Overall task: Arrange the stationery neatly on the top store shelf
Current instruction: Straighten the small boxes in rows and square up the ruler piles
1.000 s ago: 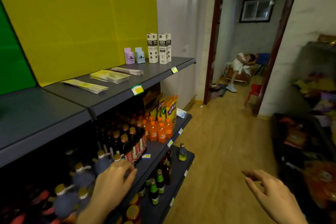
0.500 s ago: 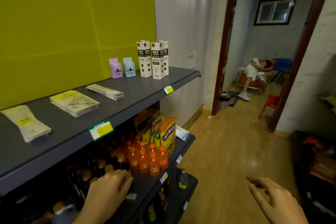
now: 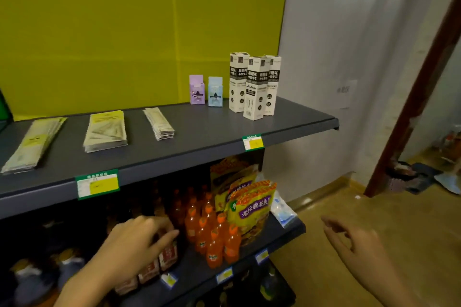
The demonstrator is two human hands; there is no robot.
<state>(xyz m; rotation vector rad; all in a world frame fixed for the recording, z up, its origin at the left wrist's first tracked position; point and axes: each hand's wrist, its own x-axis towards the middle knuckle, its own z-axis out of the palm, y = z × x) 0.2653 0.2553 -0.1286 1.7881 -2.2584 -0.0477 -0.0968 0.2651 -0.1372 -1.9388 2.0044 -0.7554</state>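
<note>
Top shelf (image 3: 199, 132), three flat packs (image 3: 106, 131), two small boxes (image 3: 197, 90), three tall boxes (image 3: 257, 87), both hands' fingers (image 3: 164, 229) loose, empty.

Orange soda bottles (image 3: 214, 234), purple snack bags (image 3: 253, 209), yellow wall (image 3: 139, 27)

Three flat packet stacks (image 3: 106, 131), two small cartons (image 3: 197, 90), three upright white boxes (image 3: 254, 87), top shelf (image 3: 212, 127)

snack pouch (image 3: 253, 209): 老坛酸菜 | white boxes (image 3: 252, 87): print blurred, unreadable
</note>
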